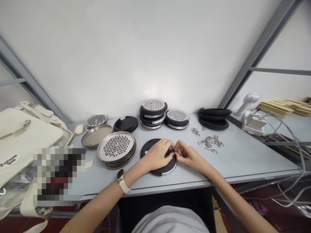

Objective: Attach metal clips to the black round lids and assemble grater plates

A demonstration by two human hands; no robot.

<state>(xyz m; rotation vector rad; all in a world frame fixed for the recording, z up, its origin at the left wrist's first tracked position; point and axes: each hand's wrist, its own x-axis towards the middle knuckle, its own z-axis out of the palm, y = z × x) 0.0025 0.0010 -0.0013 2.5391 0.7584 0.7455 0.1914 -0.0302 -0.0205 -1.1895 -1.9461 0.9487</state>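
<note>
A round black disc (160, 170) with a metal edge at its lower right lies near the table's front edge. My left hand (159, 154) rests across it, fingers bent and pinching at its right rim. My right hand (190, 157) is closed at the same rim, thumb and fingertips pressed around a small shiny metal clip. The fingertips of both hands almost meet there and hide most of the clip. To the right, several loose metal clips (211, 142) lie in a pile, with a smaller group (195, 131) behind it.
Left of the disc stand stacked metal grater plates (118, 147) and plain metal discs (96, 136). Along the wall are black-rimmed grater stacks (153, 113), a black holder (125, 124) and black rings (213, 123). A cream bag (31, 129) sits left; cables (300, 145) hang right.
</note>
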